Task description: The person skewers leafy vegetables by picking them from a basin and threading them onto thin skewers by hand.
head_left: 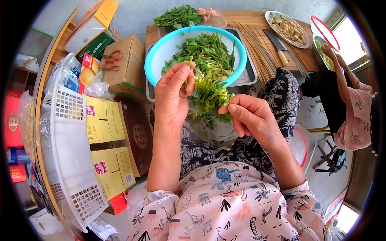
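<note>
Between my two hands hangs a bunch of leafy greens [213, 95], in front of a white basin with a turquoise rim [150, 64]. My left hand [175, 90] pinches a thin green stem, its fingers closed at the basin's near left edge. My right hand [249, 114] is closed at the lower right side of the bunch, thumb and forefinger pressed together on a leafy piece. More loose greens [205, 48] lie in the basin. Below the bunch, other greens are partly hidden above my lap.
Skewers [255, 50], a knife [277, 46] and a plate of food pieces [287, 30] lie on the wooden table [237, 16]. Red scissors [112, 59] rest on a cardboard box [126, 66] at left. Another person [354, 108] works at far right.
</note>
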A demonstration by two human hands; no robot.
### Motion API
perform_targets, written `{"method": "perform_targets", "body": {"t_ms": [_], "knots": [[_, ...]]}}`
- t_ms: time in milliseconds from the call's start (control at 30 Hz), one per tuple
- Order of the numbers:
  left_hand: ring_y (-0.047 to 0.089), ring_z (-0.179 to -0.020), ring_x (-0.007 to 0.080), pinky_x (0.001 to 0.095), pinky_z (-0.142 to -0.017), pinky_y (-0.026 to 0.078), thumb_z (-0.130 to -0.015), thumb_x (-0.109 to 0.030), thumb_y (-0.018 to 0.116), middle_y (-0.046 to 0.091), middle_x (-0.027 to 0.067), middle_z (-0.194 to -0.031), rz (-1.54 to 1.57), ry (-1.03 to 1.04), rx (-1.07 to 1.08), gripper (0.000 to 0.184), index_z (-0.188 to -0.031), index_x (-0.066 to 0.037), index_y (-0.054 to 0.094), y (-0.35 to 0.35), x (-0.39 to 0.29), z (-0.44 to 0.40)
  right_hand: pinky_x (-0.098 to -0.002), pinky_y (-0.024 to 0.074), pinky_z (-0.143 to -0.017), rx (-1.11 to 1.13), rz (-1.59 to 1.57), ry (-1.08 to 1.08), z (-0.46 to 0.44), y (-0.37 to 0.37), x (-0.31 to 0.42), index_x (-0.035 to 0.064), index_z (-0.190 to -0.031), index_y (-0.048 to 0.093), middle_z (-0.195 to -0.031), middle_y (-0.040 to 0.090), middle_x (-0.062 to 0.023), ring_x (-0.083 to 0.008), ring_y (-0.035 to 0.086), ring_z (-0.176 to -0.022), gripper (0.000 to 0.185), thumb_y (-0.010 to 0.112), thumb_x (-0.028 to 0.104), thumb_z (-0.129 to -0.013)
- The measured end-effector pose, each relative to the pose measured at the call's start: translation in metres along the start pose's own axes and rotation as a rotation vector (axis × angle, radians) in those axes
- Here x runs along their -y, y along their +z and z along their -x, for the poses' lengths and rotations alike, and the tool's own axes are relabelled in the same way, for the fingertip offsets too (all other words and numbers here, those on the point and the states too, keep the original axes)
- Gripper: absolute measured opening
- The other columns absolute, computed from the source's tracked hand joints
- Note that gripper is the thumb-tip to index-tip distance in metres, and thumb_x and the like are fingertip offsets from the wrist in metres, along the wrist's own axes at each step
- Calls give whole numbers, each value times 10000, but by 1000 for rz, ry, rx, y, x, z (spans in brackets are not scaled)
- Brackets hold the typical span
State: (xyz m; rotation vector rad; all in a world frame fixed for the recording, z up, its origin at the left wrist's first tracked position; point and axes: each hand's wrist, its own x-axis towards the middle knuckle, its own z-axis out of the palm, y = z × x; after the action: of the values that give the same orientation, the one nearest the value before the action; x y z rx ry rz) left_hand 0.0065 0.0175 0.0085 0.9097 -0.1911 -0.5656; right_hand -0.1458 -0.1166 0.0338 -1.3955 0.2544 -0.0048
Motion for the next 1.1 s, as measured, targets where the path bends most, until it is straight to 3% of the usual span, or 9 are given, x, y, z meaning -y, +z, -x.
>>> {"method": "perform_targets", "body": {"t_ms": [67,167,267,333,633,1100], "knots": [[447,-559,77,210,-521,322,-858,-138,673,590,5,-740,-3,-6,3,199,-991,7,655,-1,-1,1,-168,234,-402,-13,14,-21,0,0,0,2,-929,614,-513,490,29,-10,372,-421,246,477,201,-976],[438,-551,72,208,-516,313,-856,-140,675,584,3,-726,-8,-12,8,199,-989,7,655,-2,-2,1,-166,307,-448,15,-10,19,0,-2,2,-7,-959,627,-554,499,42,-13,417,-464,209,504,163,-967],[433,-546,66,204,-508,307,-855,-139,677,584,3,-724,-16,-9,10,198,-988,7,656,-2,-2,1,-169,234,-401,-9,18,-10,-1,0,0,1,-931,614,-513,488,28,-9,371,-420,247,477,202,-976],[433,-546,63,201,-504,307,-853,-136,678,587,4,-728,-21,-7,12,196,-986,7,658,-3,-3,1,-167,304,-449,24,-2,25,0,-2,2,-1,-956,628,-553,497,44,-13,412,-463,209,502,165,-969],[430,-548,42,179,-490,311,-845,-99,678,638,28,-813,-109,31,23,153,-958,4,670,-8,-7,0,-173,303,-447,20,38,35,2,-4,5,1,-935,634,-549,480,47,-16,404,-461,206,507,160,-965],[410,-571,64,200,-527,314,-857,-111,656,567,7,-738,-224,44,96,145,-955,-5,658,-8,-13,3,-181,290,-438,53,20,43,3,-7,9,-7,-928,635,-537,468,45,-19,383,-447,220,510,169,-966]]}}
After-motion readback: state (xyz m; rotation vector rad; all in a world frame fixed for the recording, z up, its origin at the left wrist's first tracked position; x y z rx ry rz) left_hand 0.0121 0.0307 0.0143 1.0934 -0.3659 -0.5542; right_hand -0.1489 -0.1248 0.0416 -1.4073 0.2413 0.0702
